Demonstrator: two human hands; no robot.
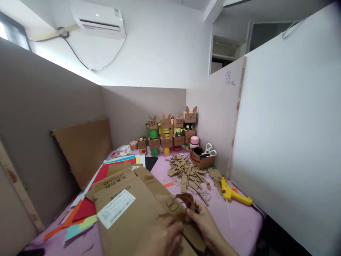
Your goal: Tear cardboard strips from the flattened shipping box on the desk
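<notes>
A flattened brown cardboard box point(128, 199) with a white shipping label lies on the pink table point(239, 220). My left hand point(162, 236) rests on its lower right part, fingers curled on the cardboard. My right hand point(206, 222) pinches a small curled cardboard piece point(186, 199) at the box's right edge. Both hands sit close together at the bottom of the view.
A heap of cardboard scraps point(188, 172) lies mid-table, a yellow glue gun point(233, 193) to its right. Coloured paper sheets point(85, 213) lie at left. Cardboard box figures point(170, 133), a small box with scissors point(204, 156) and a leaning cardboard sheet point(82, 149) stand behind. Partition walls enclose the table.
</notes>
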